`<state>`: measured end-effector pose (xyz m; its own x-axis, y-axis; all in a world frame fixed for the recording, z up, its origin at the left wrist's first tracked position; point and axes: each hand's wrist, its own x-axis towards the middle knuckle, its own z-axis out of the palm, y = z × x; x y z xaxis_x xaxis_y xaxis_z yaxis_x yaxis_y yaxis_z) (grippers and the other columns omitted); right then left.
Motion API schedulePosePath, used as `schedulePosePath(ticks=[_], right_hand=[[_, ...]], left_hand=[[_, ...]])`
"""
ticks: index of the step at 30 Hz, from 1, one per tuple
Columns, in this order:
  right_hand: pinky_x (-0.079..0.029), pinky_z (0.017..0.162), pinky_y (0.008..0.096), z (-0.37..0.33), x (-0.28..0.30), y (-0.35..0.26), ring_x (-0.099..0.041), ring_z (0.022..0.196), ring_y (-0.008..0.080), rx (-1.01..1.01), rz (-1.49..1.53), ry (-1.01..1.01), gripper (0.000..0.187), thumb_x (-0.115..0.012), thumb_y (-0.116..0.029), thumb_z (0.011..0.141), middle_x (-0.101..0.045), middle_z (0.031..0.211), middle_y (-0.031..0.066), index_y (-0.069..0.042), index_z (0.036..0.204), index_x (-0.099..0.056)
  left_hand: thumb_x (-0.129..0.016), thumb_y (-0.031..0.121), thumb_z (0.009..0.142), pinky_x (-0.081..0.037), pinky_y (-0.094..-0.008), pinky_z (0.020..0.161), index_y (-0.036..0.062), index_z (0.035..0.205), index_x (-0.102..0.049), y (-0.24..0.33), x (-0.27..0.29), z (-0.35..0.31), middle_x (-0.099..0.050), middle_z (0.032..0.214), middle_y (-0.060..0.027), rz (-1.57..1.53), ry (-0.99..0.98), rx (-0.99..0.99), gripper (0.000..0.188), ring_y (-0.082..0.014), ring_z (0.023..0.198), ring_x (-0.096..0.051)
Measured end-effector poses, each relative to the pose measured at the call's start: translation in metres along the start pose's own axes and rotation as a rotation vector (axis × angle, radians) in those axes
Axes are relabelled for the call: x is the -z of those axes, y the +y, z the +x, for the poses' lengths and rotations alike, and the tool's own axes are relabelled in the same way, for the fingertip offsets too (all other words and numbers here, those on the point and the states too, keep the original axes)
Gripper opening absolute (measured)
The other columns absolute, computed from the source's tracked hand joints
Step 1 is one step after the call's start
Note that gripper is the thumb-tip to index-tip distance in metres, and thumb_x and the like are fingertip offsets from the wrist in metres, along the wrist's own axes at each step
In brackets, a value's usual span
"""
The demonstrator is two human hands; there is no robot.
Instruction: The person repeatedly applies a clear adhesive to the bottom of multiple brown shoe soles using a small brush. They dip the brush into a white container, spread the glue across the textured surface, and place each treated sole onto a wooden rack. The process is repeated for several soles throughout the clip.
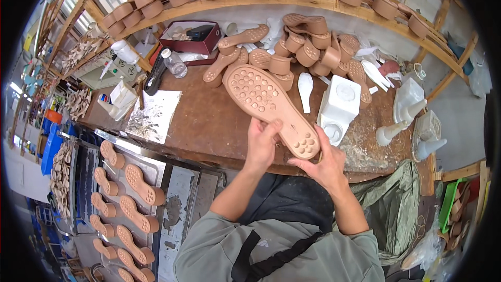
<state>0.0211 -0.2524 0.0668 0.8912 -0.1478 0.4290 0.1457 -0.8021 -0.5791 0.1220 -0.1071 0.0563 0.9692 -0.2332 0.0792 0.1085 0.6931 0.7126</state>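
Note:
A tan shoe sole (pixel 271 105) is held up over the front of the brown workbench (pixel 209 120), its dimpled face toward me. My left hand (pixel 262 141) grips its middle edge, thumb lying on the face. Around the heel end, which points toward me, wraps my right hand (pixel 326 161). Just beyond the sole lies a white insole-shaped piece (pixel 305 91). To its right stands a white square bottle (pixel 340 105). A pile of tan heeled soles (pixel 313 47) covers the back of the bench.
Heeled soles line a wooden shelf (pixel 292 0) above the bench. More lie in rows on a metal tray (pixel 117 177) at lower left. White nozzle bottles (pixel 391 133) stand at right. A clear bottle (pixel 175 63) is near a dark red box (pixel 189 39); a stained paper (pixel 155 115) lies at left.

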Motion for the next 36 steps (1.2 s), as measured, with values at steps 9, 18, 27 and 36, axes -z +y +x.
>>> schedulePosePath(ticks=[9,18,27,36], right_hand=[[-0.049,0.079,0.0254,-0.033,0.043,0.041,-0.059,0.090,0.0104,-0.421,0.964,-0.330,0.078,-0.088,-0.015,0.061,-0.063,0.097,0.0041,0.005,0.125,-0.049],[-0.040,0.052,0.0214,-0.061,0.019,0.118,-0.050,0.058,0.0075,-0.800,0.848,-0.364,0.034,-0.067,-0.025,0.087,-0.055,0.067,-0.0003,0.002,0.107,-0.062],[-0.049,0.053,0.0225,-0.020,0.032,0.128,-0.063,0.063,0.0122,-0.687,0.959,0.256,0.022,-0.066,-0.013,0.088,-0.067,0.083,0.0114,0.005,0.100,-0.063],[-0.048,0.058,0.0221,-0.019,-0.002,0.130,-0.059,0.066,0.0089,-0.542,0.472,0.254,0.017,-0.067,-0.009,0.087,-0.067,0.081,0.0071,0.002,0.099,-0.068]], left_hand=[[-0.080,0.051,0.061,-0.047,-0.0427,0.097,0.0018,0.143,-0.024,0.014,0.033,-0.015,-0.040,0.136,-0.0254,0.046,-0.396,0.010,0.111,-0.0324,0.118,-0.050],[-0.083,0.044,0.059,-0.043,-0.0442,0.100,0.0025,0.143,-0.017,-0.009,0.067,-0.030,-0.034,0.139,-0.0224,0.507,-0.138,-0.365,0.115,-0.0323,0.123,-0.045],[-0.080,0.047,0.062,-0.034,-0.0444,0.107,0.0014,0.140,-0.025,-0.051,0.063,-0.050,-0.038,0.139,-0.0179,0.973,-0.144,-0.471,0.107,-0.0308,0.125,-0.043],[-0.064,0.062,0.068,-0.012,-0.0437,0.112,0.0154,0.140,-0.031,-0.052,0.083,-0.082,-0.037,0.141,-0.0131,1.450,-0.441,-0.149,0.092,-0.0305,0.134,-0.026]])
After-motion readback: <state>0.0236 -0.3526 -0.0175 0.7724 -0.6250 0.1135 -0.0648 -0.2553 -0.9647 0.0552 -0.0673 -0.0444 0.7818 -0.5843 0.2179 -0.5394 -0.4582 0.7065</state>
